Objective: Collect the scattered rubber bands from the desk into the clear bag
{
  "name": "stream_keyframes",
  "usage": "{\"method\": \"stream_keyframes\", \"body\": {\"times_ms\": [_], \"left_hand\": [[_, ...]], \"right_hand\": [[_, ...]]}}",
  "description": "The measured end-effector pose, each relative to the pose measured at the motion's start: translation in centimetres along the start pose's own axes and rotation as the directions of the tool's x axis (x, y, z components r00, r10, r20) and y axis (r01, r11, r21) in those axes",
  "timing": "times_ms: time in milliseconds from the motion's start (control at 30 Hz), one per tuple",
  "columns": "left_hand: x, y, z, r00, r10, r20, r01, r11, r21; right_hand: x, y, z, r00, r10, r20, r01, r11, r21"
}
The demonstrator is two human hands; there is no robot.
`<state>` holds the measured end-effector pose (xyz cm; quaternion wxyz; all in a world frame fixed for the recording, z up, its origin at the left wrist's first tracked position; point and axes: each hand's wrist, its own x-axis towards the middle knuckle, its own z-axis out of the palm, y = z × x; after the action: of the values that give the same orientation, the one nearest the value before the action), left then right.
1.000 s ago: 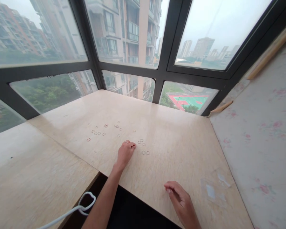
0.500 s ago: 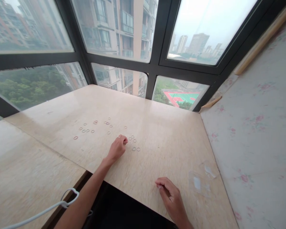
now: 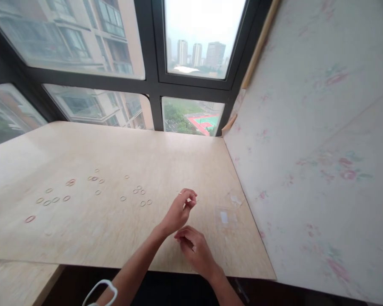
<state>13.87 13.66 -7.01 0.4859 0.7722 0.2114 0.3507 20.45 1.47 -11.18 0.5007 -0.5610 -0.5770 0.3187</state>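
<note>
While the left hand hangs a little above the desk, its thumb and forefinger are pinched together on a thin pale band. The band is faint with blur and sits at the fingertips, over the right part of the desk. Other fingers of that hand are folded in.

Right hand lies just below and in front of the left, close to it, near the front edge of the desk. Fingers are half curled toward the left hand. Cannot tell whether they hold anything.

Loose rubber bands lie flat on the desk to the left of both hands, apart from them, scattered in small groups running away leftward. Most are pale; one red band lies alone at the far left.

A clear patch is on the desk surface just right of the hands. Flowered wall stands along the right edge of the desk. Dark-framed window runs behind it. White cable loop shows at the bottom, beside the left forearm.
</note>
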Motion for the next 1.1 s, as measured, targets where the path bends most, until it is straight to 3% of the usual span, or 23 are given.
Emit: {"method": "stream_keyframes", "body": {"times_ms": [100, 200, 367, 500, 667, 867, 1100], "left_hand": [[1.6, 0.3, 3.5, 0.991, 0.084, 0.102, -0.092, 0.993, 0.075], [2.9, -0.3, 5.7, 0.973, 0.121, 0.196, -0.159, 0.969, 0.188], [4.2, -1.2, 7.0, 0.936, 0.123, 0.331, -0.241, 0.907, 0.346], [4.4, -1.4, 7.2, 0.920, 0.112, 0.375, -0.259, 0.893, 0.368], [3.9, -1.9, 6.8, 0.956, 0.106, 0.274, -0.188, 0.937, 0.294], [1.7, -3.1, 4.5, 0.989, 0.081, 0.126, -0.108, 0.969, 0.224], [-2.0, -4.2, 1.6, 0.996, -0.083, -0.015, 0.085, 0.978, 0.191]], "right_hand": [[-0.1, 0.3, 0.1, 0.999, 0.013, -0.033, -0.013, 1.000, 0.007], [-0.3, 0.7, 0.1, 0.998, 0.022, -0.064, -0.023, 1.000, -0.020], [-0.2, 1.0, -0.1, 0.989, 0.044, -0.140, -0.040, 0.999, 0.028], [-0.1, 1.0, -0.2, 0.988, 0.060, -0.140, -0.056, 0.998, 0.037], [-0.2, 1.0, -0.1, 0.994, 0.050, -0.099, -0.053, 0.998, -0.029], [-0.4, 0.3, -0.3, 0.999, 0.023, -0.023, -0.024, 0.997, -0.073], [-0.4, 0.2, -0.4, 0.998, 0.043, 0.038, -0.042, 0.999, -0.011]]}}
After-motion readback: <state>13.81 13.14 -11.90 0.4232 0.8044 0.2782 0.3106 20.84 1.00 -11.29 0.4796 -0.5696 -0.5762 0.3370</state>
